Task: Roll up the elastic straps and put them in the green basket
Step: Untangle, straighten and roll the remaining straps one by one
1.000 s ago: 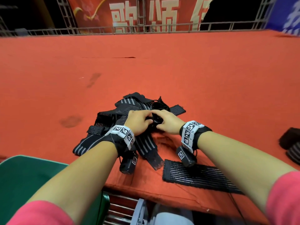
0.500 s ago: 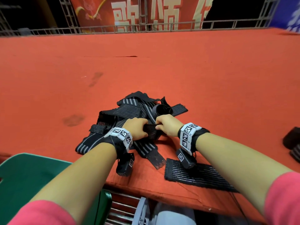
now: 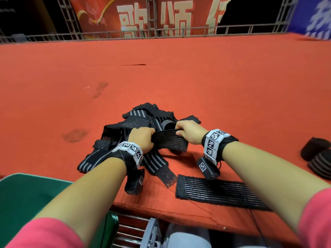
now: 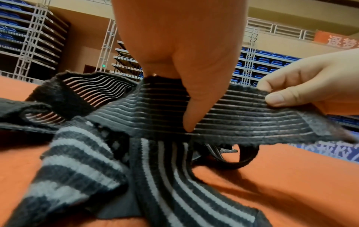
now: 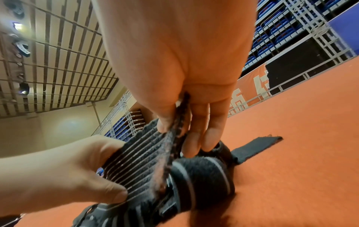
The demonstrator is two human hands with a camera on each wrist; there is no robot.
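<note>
A red-carpeted stage (image 3: 215,77) carries everything. Off its near left corner sits the green basket (image 3: 21,197). Along the near edge 1 flat strap (image 3: 215,192) lies. Behind it, the left hand (image 3: 142,139) and right hand (image 3: 189,131) each pinch an end of the held strap (image 3: 168,140), taut above the strap pile (image 3: 136,120). 2 rolled straps (image 3: 318,158) lie at the right edge.
</note>
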